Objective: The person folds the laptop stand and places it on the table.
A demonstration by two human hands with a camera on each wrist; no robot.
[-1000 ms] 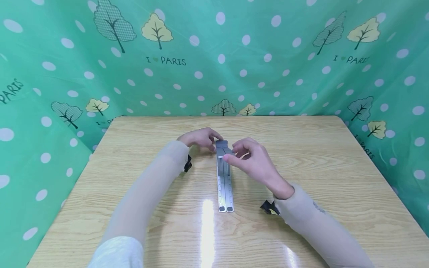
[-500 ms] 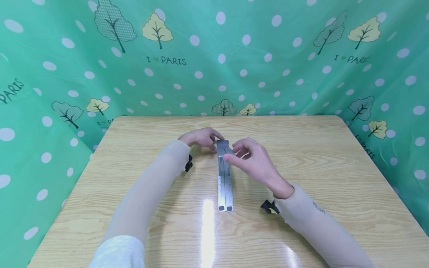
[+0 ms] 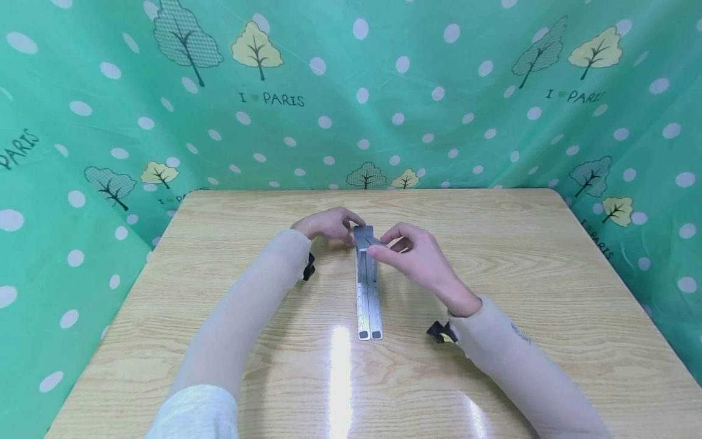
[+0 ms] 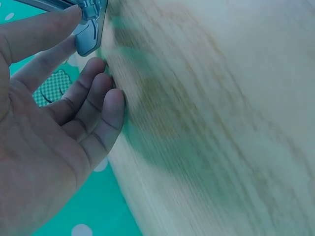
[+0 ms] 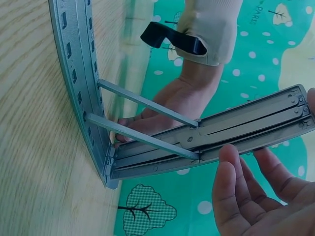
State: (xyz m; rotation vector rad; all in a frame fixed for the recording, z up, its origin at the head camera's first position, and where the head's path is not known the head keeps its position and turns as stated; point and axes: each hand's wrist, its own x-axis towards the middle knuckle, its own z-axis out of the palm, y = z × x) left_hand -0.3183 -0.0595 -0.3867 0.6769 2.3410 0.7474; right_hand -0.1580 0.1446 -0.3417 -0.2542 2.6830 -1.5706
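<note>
Metal stand (image 3: 368,286) lies flat on the wooden counter (image 3: 521,274), long rails running from both grips toward the person. Left hand (image 3: 328,224) pinches its far end with thumb and forefinger, other fingers (image 4: 106,110) curled against the counter. Right hand (image 3: 417,256) holds the raised upper arm (image 5: 246,132) just beside that, propped open by two thin struts (image 5: 142,120). Green tree-print cloth (image 3: 351,91) hangs beyond.
</note>
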